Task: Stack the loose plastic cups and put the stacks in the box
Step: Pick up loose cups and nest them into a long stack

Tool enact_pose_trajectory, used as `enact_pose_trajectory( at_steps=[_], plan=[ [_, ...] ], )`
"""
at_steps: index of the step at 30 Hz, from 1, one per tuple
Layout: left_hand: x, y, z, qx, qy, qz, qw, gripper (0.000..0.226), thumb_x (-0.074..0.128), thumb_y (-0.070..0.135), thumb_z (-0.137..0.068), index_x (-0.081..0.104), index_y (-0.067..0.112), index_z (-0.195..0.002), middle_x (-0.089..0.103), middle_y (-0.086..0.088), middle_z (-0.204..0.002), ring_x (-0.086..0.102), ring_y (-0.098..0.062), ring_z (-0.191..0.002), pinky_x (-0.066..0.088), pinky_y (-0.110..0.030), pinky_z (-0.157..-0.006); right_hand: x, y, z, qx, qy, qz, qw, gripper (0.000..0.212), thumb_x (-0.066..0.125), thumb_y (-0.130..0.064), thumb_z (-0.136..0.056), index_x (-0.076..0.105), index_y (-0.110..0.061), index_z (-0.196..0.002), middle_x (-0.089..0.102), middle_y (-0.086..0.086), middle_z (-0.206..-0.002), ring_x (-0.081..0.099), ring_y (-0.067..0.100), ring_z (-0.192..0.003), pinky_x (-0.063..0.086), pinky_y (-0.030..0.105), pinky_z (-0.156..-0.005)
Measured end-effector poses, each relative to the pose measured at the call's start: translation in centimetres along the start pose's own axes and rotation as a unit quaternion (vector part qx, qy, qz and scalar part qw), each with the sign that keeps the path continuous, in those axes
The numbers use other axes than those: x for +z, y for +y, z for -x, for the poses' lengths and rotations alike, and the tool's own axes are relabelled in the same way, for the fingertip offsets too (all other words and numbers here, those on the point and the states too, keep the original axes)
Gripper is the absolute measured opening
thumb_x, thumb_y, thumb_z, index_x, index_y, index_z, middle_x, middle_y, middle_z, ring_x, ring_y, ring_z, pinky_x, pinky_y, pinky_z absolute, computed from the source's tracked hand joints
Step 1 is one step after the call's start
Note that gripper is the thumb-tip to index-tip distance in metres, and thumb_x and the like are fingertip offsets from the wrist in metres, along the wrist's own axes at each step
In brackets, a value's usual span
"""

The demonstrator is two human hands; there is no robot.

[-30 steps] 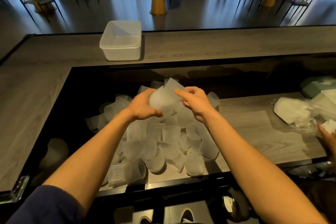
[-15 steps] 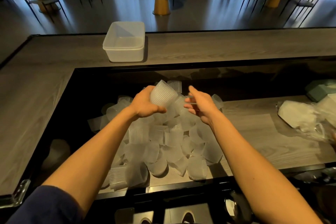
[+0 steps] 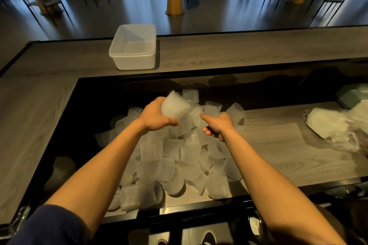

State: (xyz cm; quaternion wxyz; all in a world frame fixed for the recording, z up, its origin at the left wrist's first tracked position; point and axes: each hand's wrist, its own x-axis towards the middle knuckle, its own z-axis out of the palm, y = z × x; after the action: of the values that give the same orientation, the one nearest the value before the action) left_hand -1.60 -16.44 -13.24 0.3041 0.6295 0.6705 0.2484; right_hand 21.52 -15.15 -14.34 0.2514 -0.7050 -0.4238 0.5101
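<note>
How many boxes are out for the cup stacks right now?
1. The plastic box sits on the raised counter behind the pile of cups, left of centre, apparently empty. No second box shows, though the frame edges cut off part of the counter.

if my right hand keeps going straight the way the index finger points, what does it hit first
Most likely the ribbed plastic cup held in your left hand. The right hand points up-left at it, though depth is unclear.

Ribbed frosted plastic cups (image 3: 175, 161), smooth translucent plastic box (image 3: 133, 53), matt wood-grain counter (image 3: 258, 49)
</note>
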Motion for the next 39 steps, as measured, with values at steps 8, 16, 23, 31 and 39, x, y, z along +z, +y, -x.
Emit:
enact_pose_trajectory(
  at_steps=[8, 16, 23, 31, 39],
  plan=[
    [-0.1, -0.2, 0.1, -0.007, 0.003, 0.000, 1.000, 0.088, 0.090, 0.030, -0.067, 0.042, 0.022, -0.140, 0.048, 0.003, -0.123, 0.050, -0.018, -0.113, 0.045, -0.026, -0.079, 1.1, -0.8, -0.4, 0.036, 0.009, -0.050, 0.998, 0.037, 0.072, -0.047, -0.091, 0.058, -0.014, -0.083, 0.075, 0.007, -0.071, 0.052, 0.007, -0.045, 0.043, 0.021, -0.050],
    [-0.6, -0.3, 0.4, -0.006, 0.009, -0.002, 1.000, 0.088, 0.090, 0.030, -0.068, 0.042, 0.022, -0.141, 0.049, 0.003, -0.123, 0.050, -0.017, -0.111, 0.045, -0.027, -0.081, 2.5, -0.1, -1.8, 0.004, 0.091, 0.024, 0.996, 0.043, 0.067, -0.052, -0.092, 0.068, -0.012, -0.078, 0.071, -0.001, -0.056, 0.064, 0.008, -0.051, 0.058, 0.031, -0.078],
    [-1.1, -0.6, 0.3, -0.005, 0.004, -0.016, 1.000, 0.090, 0.091, 0.032, -0.066, 0.041, 0.023, -0.141, 0.049, 0.005, -0.121, 0.050, -0.017, -0.112, 0.051, -0.032, -0.086, 1.9, -0.1, -2.1, -0.044, 0.129, 0.063, 0.989, 0.049, 0.063, -0.058, -0.088, 0.071, -0.015, -0.067, 0.071, -0.003, -0.057, 0.072, 0.015, -0.077, 0.047, 0.033, -0.073],
    [-0.9, -0.3, 0.0, -0.014, -0.011, -0.026, 1.000, 0.089, 0.090, 0.029, -0.067, 0.041, 0.023, -0.141, 0.049, 0.004, -0.122, 0.049, -0.018, -0.114, 0.051, -0.035, -0.090, -0.6, -3.3, 0.0, -0.189, 0.112, -0.012, 0.976, 0.043, 0.074, -0.051, -0.084, 0.070, -0.008, -0.077, 0.070, 0.005, -0.071, 0.063, 0.013, -0.069, 0.046, 0.029, -0.063],
    [0.0, 1.3, 0.2, 0.007, -0.013, -0.023, 1.000, 0.088, 0.091, 0.029, -0.066, 0.042, 0.022, -0.139, 0.048, 0.002, -0.122, 0.049, -0.018, -0.113, 0.049, -0.031, -0.084, -0.6, -3.5, 1.2, -0.238, 0.008, -0.046, 0.970, 0.034, 0.078, -0.051, -0.083, 0.073, -0.019, -0.096, 0.072, 0.001, -0.092, 0.066, 0.014, -0.084, 0.055, 0.032, -0.078]
  ],
)
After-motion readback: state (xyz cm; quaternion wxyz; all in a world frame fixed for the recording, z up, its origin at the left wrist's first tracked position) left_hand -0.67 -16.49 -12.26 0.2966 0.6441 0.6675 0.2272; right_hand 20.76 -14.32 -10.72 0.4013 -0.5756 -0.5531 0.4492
